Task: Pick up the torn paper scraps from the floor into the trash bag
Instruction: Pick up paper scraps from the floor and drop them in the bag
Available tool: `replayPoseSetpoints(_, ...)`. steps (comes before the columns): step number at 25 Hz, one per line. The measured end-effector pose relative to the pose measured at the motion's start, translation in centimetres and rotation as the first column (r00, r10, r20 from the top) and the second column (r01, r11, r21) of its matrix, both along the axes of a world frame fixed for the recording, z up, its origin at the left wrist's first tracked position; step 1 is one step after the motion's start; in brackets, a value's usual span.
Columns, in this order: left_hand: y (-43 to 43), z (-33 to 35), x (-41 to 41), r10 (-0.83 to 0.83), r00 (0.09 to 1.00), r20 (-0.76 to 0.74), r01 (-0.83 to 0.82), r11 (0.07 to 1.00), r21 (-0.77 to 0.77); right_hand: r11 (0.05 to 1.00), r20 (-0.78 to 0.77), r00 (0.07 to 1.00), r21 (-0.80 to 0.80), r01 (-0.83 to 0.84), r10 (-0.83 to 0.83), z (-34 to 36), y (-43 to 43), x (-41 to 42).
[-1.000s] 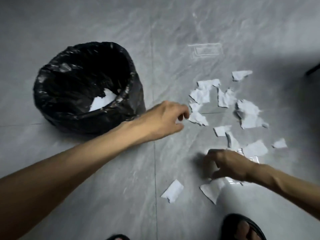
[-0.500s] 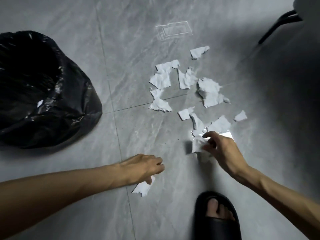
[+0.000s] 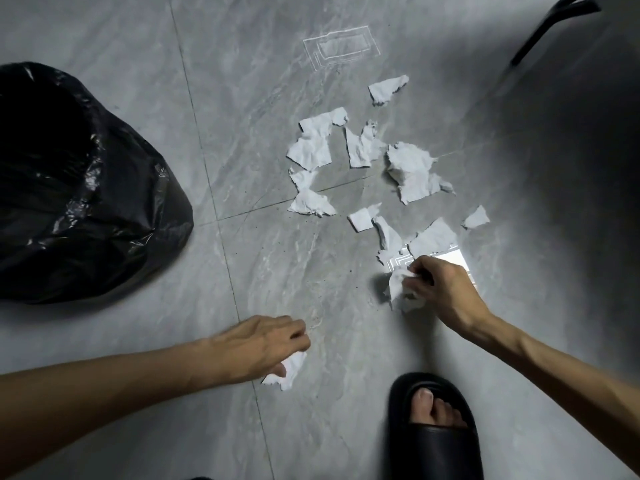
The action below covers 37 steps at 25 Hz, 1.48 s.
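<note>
- Gathering scraps two-handed works best here if each hand fills up before making the trip to the trash bag (image 3: 79, 188), which sits at about nine o'clock from the paper, well apart from it, mouth open and facing up.
- The floor (image 3: 242, 98) is smooth grey tile, so flat scraps will resist a straight pinch; sliding a fingernail under a torn edge or nudging a piece onto its neighbour should lift it more readily.
- The main scatter of torn paper scraps (image 3: 367, 174) lies at twelve o'clock from the feet, roughly ten pieces, some overlapping; sweeping them together toward the centre first would save reaches.
- A black sandal (image 3: 436, 434) stands at six o'clock, near the closest scraps; keeping that foot still avoids treading on paper.
- The right hand (image 3: 440, 292), at about three o'clock, has its fingers closed round a crumpled wad (image 3: 398, 289); it could press that wad onto the next piece just beyond it and pinch both.
- The left hand (image 3: 256, 348), at about seven o'clock, has fingers curled down over a lone scrap (image 3: 287, 372) on the floor, thumb tucked under; whether the piece is truly lifted I cannot tell.
</note>
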<state>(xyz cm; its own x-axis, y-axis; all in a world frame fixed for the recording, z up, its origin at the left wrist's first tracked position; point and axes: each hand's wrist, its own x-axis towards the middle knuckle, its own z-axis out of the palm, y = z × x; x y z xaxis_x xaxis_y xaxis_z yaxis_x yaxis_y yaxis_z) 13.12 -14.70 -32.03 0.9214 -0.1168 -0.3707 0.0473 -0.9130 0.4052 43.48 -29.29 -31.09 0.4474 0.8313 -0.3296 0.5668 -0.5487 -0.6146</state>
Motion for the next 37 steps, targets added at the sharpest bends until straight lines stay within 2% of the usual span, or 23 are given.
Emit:
replayPoseSetpoints(4, -0.1, -0.1, 0.6, -0.051, 0.999, 0.02, 0.051, 0.999, -0.001, 0.997, -0.111, 0.991, 0.011, 0.082, -0.08, 0.3, 0.9, -0.6)
replayPoseSetpoints(6, 1.5, 0.8, 2.7, 0.087, 0.995, 0.042, -0.084, 0.994, -0.066, 0.991, -0.153, 0.98, 0.006, 0.131, -0.128, 0.4, 0.9, -0.5)
replayPoseSetpoints(7, 2.7, 1.3, 4.5, 0.183, 0.978, 0.1, -0.176, 0.981, -0.076, 0.987, -0.173, 0.972, 0.0, 0.16, -0.158, 0.6, 1.1, -0.4)
replayPoseSetpoints(9, 5.2, 1.8, 9.6, 0.308, 0.916, 0.259, -0.31, 0.95, -0.032, 0.975, -0.207, 0.953, -0.005, 0.223, -0.22, 1.0, 1.4, -0.2)
replayPoseSetpoints(10, 6.2, 2.1, 12.4, 0.343, 0.901, 0.266, -0.349, 0.937, -0.026, 0.967, -0.22, 0.943, -0.005, 0.256, -0.25, 1.2, 1.5, -0.1)
replayPoseSetpoints(15, 8.4, 0.5, 20.2, 0.303, 0.946, 0.111, -0.314, 0.943, 0.107, 0.941, -0.27, 0.906, -0.005, 0.337, -0.326, 2.1, 1.5, 0.0)
replayPoseSetpoints(20, 8.4, 0.7, 19.6, 0.448, 0.89, 0.087, -0.445, 0.894, -0.061, 0.928, -0.358, 0.866, -0.005, 0.373, -0.35, 3.1, 2.4, -0.2)
replayPoseSetpoints(23, 9.0, 4.0, 17.1, 0.586, 0.803, 0.107, -0.572, 0.809, -0.136, 0.919, -0.488, 0.798, -0.021, 0.393, -0.353, 3.7, 4.1, -0.9)
replayPoseSetpoints(26, 10.4, 10.2, 13.6, 0.698, 0.692, 0.182, -0.672, 0.716, -0.19, 0.93, -0.603, 0.738, -0.018, 0.368, -0.303, 4.8, 6.9, -2.4)
replayPoseSetpoints(29, 12.1, 18.3, 8.5, 0.728, 0.539, 0.424, -0.72, 0.66, -0.216, 0.961, -0.666, 0.72, 0.016, 0.276, -0.196, 6.5, 11.2, -5.0)
replayPoseSetpoints(32, 13.7, 25.3, 2.3, 0.68, 0.323, 0.658, -0.783, 0.583, -0.217, 0.977, -0.676, 0.736, 0.137, 0.166, -0.03, 9.9, 16.5, -8.5)
replayPoseSetpoints(34, 15.1, 27.0, -2.0, 0.678, 0.198, 0.708, -0.871, 0.453, -0.19, 0.961, -0.659, 0.744, 0.259, 0.093, 0.106, 13.2, 20.0, -11.0)
replayPoseSetpoints(37, 17.3, 25.1, -8.1, 0.772, 0.099, 0.628, -0.976, 0.197, -0.088, 0.897, -0.65, 0.687, 0.443, -0.006, 0.326, 18.7, 24.9, -15.2)
